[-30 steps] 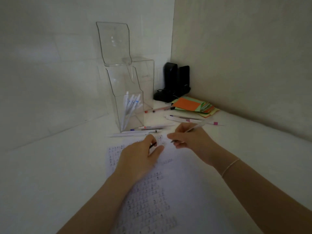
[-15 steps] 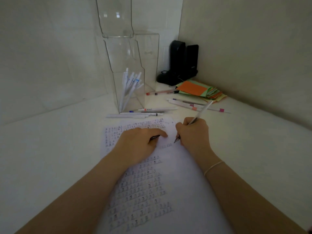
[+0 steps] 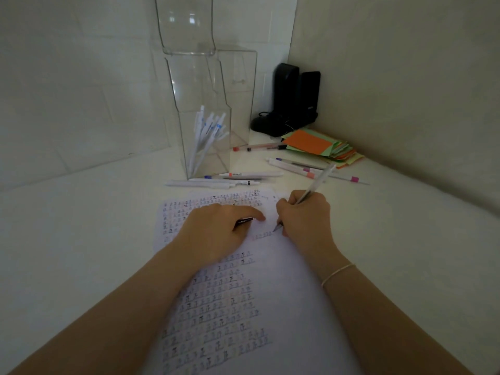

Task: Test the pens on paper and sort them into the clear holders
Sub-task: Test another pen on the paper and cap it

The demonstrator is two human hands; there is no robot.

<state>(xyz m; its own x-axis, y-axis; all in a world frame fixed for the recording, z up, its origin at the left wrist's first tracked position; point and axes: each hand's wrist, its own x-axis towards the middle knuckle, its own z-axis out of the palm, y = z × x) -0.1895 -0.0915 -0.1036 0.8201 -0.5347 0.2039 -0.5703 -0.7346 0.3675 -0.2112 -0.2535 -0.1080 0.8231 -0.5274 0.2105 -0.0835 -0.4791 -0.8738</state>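
Observation:
A white sheet of paper (image 3: 284, 293) covered in rows of small pen marks lies on the table. My right hand (image 3: 304, 217) grips a clear pen (image 3: 316, 182) with its tip touching the paper beside a row of marks. My left hand (image 3: 216, 228) rests on the paper and holds a dark pen cap (image 3: 243, 221) under its fingers. A clear holder (image 3: 200, 104) stands behind the paper with several white pens (image 3: 205, 139) in it. A second clear holder (image 3: 240, 77) stands behind the first one.
Loose pens (image 3: 238, 178) lie in front of the holder, and more pens (image 3: 305, 170) lie to the right. A red-capped pen (image 3: 257, 146) lies near a stack of coloured paper (image 3: 319, 146). A black device (image 3: 292, 101) fills the corner. Walls close in behind and on the right.
The view has tilted down and closer. My right hand brought the pen tip down onto the paper, and my left hand settled flat beside it.

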